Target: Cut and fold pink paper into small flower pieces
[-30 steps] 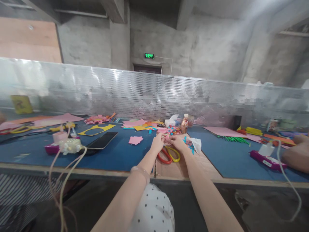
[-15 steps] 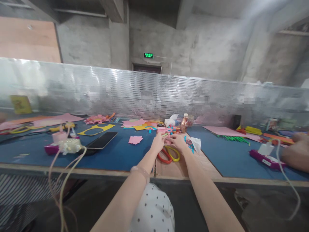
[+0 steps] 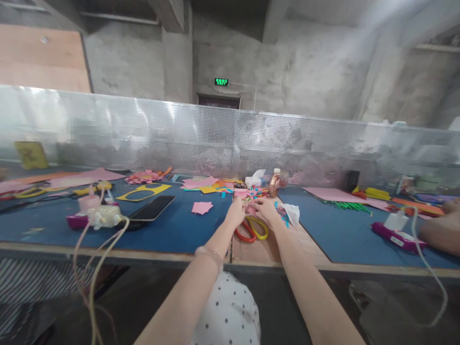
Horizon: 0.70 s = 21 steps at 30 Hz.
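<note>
My left hand and my right hand meet over the wooden strip of the table, fingers curled in toward each other. Between the fingertips is a small pink paper piece, mostly hidden by the fingers. Right below them, close to my wrists, lie scissors handles, one red and one yellow; the blades are out of sight under the hands. A heap of colourful paper scraps lies just beyond my fingers. Beside my right hand are blue scraps and a crumpled white tissue.
Left on the blue mat are pink paper squares, a black phone, a cut-out yellow sheet and a corded glue gun. A bottle stands behind the heap. At right, another person's arm rests near a purple power strip.
My fingers have shifted slightly around the pink paper piece, and both hands stay in the same place. The other person's hand at the far right has moved a little.
</note>
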Available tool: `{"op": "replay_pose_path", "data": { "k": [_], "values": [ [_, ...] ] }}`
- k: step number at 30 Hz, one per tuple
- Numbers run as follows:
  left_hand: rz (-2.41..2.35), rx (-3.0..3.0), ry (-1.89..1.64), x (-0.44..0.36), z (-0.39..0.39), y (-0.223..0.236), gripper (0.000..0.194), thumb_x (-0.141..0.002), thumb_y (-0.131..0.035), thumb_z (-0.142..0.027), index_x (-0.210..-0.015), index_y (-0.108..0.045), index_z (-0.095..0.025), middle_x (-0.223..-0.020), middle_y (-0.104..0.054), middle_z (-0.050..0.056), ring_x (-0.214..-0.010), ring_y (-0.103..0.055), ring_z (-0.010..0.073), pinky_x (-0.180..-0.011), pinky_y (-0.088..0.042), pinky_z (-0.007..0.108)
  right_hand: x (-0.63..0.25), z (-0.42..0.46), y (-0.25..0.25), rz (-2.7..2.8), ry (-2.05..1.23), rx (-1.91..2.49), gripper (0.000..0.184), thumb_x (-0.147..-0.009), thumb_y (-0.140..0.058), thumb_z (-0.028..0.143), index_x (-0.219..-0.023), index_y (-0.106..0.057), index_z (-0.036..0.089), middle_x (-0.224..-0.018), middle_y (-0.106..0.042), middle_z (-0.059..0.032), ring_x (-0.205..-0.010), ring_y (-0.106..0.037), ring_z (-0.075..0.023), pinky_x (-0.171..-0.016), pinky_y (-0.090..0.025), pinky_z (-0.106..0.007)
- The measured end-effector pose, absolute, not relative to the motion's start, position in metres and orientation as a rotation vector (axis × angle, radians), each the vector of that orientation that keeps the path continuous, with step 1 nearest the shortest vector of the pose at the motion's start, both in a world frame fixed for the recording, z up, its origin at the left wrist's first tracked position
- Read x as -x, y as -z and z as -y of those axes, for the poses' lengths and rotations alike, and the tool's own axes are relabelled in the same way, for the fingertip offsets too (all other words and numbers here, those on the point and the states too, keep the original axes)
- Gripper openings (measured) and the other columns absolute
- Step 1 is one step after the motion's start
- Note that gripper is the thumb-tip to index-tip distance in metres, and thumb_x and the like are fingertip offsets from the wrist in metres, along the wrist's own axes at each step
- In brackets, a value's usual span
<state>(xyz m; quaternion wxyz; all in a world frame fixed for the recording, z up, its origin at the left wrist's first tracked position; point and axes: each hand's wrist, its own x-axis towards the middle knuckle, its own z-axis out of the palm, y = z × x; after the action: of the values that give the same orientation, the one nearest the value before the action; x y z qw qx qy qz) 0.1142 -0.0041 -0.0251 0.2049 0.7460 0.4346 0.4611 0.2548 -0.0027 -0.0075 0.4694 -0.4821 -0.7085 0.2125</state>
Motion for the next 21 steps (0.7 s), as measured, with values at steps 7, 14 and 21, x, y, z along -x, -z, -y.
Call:
{"op": "replay_pose_path", "data": {
  "k": [7,14,21],
  "values": [
    [-1.222,-2.073,-1.263,-0.1143,0.0056,0.0241,0.017,-0.079,-0.045,-0.016,-0.095,-0.050,-0.016,-0.083,-0.065,0.005,-0.085,-0.061,0.0154,-0.080,-0.044,0.027,-0.2570,-0.0024,0.0114,1.709,-0.551,1.132,0.032,-0.062,-0.058,0.044,-0.070,-0.062,0.013,-0.065,-0.058,-0.0019,-0.060,-0.049,-0.0119,-0.059,-0.040,-0.025],
    [-1.195,-2.092,-1.306,-0.1147,0.0053,0.0255,0.023,-0.076,-0.047,-0.012,-0.098,-0.048,-0.016,-0.099,-0.062,0.007,-0.085,-0.061,0.0148,-0.079,-0.044,0.026,-0.2586,-0.0077,0.0143,1.670,-0.544,1.143,0.031,-0.061,-0.059,0.043,-0.066,-0.059,0.012,-0.061,-0.055,-0.0010,-0.057,-0.047,-0.0110,-0.056,-0.039,-0.024],
    [-1.183,-2.045,-1.274,-0.1153,0.0046,0.0261,0.026,-0.077,-0.047,-0.014,-0.103,-0.045,-0.015,-0.079,-0.066,0.004,-0.077,-0.063,0.0137,-0.075,-0.045,0.026,-0.2577,-0.0067,0.0135,1.661,-0.554,1.130,0.034,-0.060,-0.059,0.045,-0.069,-0.062,0.012,-0.063,-0.057,-0.0020,-0.058,-0.049,-0.0118,-0.057,-0.040,-0.025]
  ]
}}
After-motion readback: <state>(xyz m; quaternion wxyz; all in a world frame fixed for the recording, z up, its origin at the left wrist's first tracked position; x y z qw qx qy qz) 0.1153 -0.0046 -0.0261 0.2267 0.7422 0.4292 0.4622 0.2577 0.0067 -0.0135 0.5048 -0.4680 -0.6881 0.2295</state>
